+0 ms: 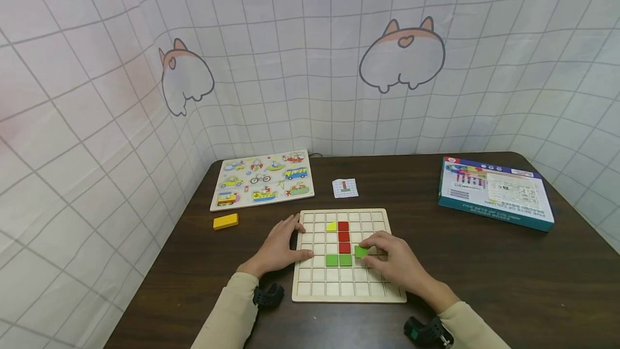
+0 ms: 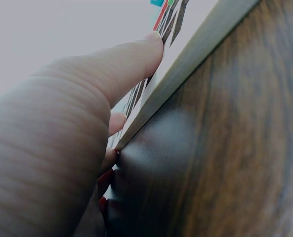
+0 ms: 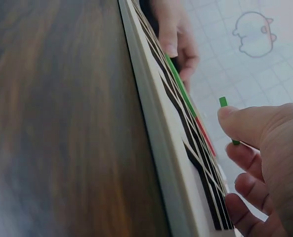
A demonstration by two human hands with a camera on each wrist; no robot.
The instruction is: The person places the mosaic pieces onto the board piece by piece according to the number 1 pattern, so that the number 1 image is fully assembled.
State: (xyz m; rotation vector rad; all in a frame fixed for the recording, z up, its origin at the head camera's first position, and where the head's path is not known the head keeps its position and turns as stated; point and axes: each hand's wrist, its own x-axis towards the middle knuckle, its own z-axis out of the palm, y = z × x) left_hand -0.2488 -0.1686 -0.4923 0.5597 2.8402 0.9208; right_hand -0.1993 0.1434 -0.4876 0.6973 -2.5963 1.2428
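A pale wooden grid board (image 1: 349,290) lies on the dark table. In its cells sit one yellow tile (image 1: 331,227), a column of red tiles (image 1: 344,236) and two green tiles (image 1: 331,260) side by side. Between thumb and fingers my right hand (image 1: 399,263) pinches another green tile (image 1: 360,252), just right of the red column. The right wrist view shows this tile edge-on, held above the board. My left hand (image 1: 278,244) rests at the board's left edge, its thumb and a fingertip touching the rim with fingers extended.
Behind the board lies a small pattern card (image 1: 345,188). A vehicle picture puzzle (image 1: 261,179) is at the back left, with a yellow block (image 1: 225,222) in front of it. At the right back lies a boxed set (image 1: 494,193). A white grid curtain (image 1: 310,69) surrounds the table.
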